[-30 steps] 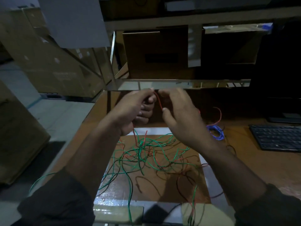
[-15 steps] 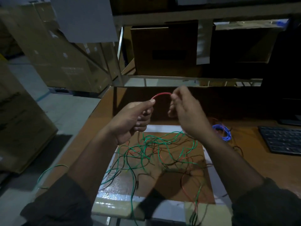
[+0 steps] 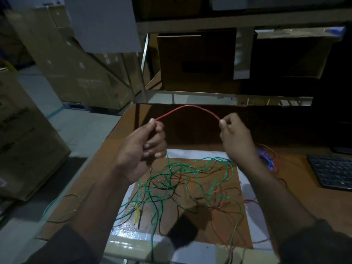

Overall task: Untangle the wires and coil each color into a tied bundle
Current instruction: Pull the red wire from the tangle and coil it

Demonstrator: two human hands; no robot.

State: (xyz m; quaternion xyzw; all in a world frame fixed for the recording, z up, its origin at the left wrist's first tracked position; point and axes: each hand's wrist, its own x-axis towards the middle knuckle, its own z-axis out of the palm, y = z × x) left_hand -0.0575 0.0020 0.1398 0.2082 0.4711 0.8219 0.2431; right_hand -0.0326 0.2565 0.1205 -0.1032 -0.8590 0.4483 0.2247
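Note:
A red wire (image 3: 187,108) arches between my two raised hands. My left hand (image 3: 142,149) pinches one end of the arch between thumb and forefinger. My right hand (image 3: 235,138) pinches the other end. Below them a tangle of green wires (image 3: 190,180), mixed with red and black strands, lies on a brown board (image 3: 190,216) on the desk. A blue wire bundle (image 3: 266,159) sits on the desk, partly hidden behind my right wrist. One green loop (image 3: 61,208) hangs off the desk's left edge.
A black keyboard (image 3: 335,172) lies at the right. A brown partition (image 3: 190,126) stands behind the board, with shelving and cardboard boxes (image 3: 196,60) beyond. Large cartons (image 3: 24,141) stand on the floor to the left.
My hands have moved apart, from nearly touching to well separated. The stretch of red wire between them has grown from a short piece into a wide arch.

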